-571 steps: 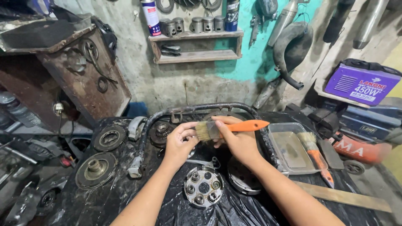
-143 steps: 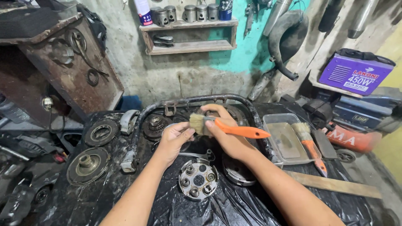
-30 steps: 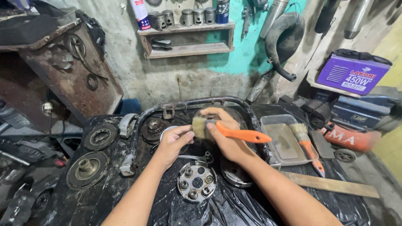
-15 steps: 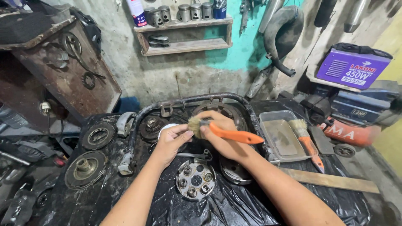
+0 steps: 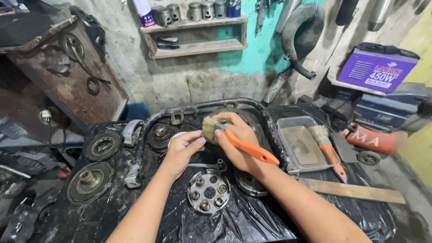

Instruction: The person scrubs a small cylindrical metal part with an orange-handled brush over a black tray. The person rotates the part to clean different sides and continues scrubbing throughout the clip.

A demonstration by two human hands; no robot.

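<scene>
My right hand (image 5: 240, 139) grips a paintbrush with an orange handle (image 5: 249, 149); its pale bristles (image 5: 209, 127) point left, against what my left hand holds. My left hand (image 5: 182, 150) pinches a small round pale part (image 5: 176, 136), mostly hidden by the fingers. Both hands hover over a table covered in black plastic sheet (image 5: 243, 220). Just below them lies a round metal clutch hub with several posts (image 5: 208, 192). A bent black tube frame (image 5: 202, 108) arches behind the hands.
A clear plastic tray (image 5: 299, 146) with a second orange-handled brush (image 5: 327, 148) sits at right, a wooden strip (image 5: 353, 190) in front of it. Round greasy discs (image 5: 90, 180) (image 5: 103, 145) lie at left. A wall shelf (image 5: 198, 27) holds cans; a purple box (image 5: 377, 69) stands at right.
The brush head has shifted slightly left and down against the part in my left hand. Over the longer span the hands stay in the same place, brushing.
</scene>
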